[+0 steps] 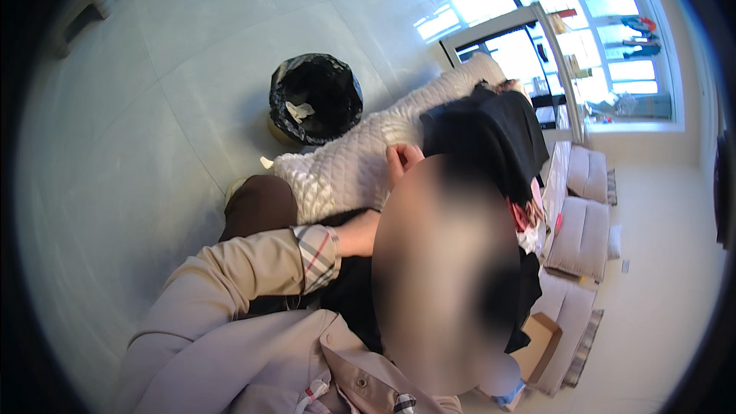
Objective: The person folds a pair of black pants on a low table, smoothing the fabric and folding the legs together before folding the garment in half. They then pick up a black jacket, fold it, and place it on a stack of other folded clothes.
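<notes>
My left hand [360, 233] reaches in from the left, out of a beige sleeve with a checked cuff [319, 259]. Only its wrist side shows; a large blurred patch hides its fingers and whatever may be in them. Curled fingers [405, 158] emerge above the patch, beside a white quilted cover [345, 175]; whose hand they belong to I cannot tell. My right hand cannot be made out. Black cloth [489, 129] lies over the cover at the upper right, and more black fabric [351, 293] spreads below my left wrist.
A waste bin [316, 98] lined with a black bag stands on the tiled floor [190, 86], crumpled tissue [299, 111] inside. My brown-clad knee [259, 207] is nearby. Grey seat cushions [578, 230] and an open cardboard box [537, 342] are at right, a glass-topped table [494, 26] near the window.
</notes>
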Demonstrator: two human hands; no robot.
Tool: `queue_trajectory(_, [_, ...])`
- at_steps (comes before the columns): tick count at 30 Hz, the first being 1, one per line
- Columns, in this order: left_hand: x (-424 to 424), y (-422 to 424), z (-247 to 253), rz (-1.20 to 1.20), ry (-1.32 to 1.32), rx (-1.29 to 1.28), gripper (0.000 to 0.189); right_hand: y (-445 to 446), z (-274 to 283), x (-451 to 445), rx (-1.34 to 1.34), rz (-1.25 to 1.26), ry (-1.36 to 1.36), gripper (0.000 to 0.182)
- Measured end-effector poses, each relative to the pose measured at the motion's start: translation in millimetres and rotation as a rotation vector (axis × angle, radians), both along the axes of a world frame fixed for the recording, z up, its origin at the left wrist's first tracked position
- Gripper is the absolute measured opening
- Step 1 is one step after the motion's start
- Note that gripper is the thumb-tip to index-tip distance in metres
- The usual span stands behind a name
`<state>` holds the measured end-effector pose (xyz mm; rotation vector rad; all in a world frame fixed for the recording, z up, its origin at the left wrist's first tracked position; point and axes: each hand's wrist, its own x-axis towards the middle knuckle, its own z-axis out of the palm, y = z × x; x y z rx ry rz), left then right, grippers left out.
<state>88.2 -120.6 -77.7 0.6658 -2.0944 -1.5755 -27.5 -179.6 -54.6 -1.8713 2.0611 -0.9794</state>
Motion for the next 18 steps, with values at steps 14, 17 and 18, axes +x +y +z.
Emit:
queue_trajectory(14, [-9.4,1.6,-12.5,0.149,0.148,0.386,0.021,-87.6,-68.2,-5.7,0.287,0.061,-0.392,0.020])
queue_trajectory(17, [-12.6,2.7,-23.1,0.128,0.181,0.309,0.020,-86.3,-62.5,-7.4,0.371,0.079,-0.608,0.017])
queue_trajectory(18, [-32.7,10.4,-53.4,0.095,0.156,0.221,0.022,-82.2,-55.0,-6.1,0.385,0.084,-0.779,0.019])
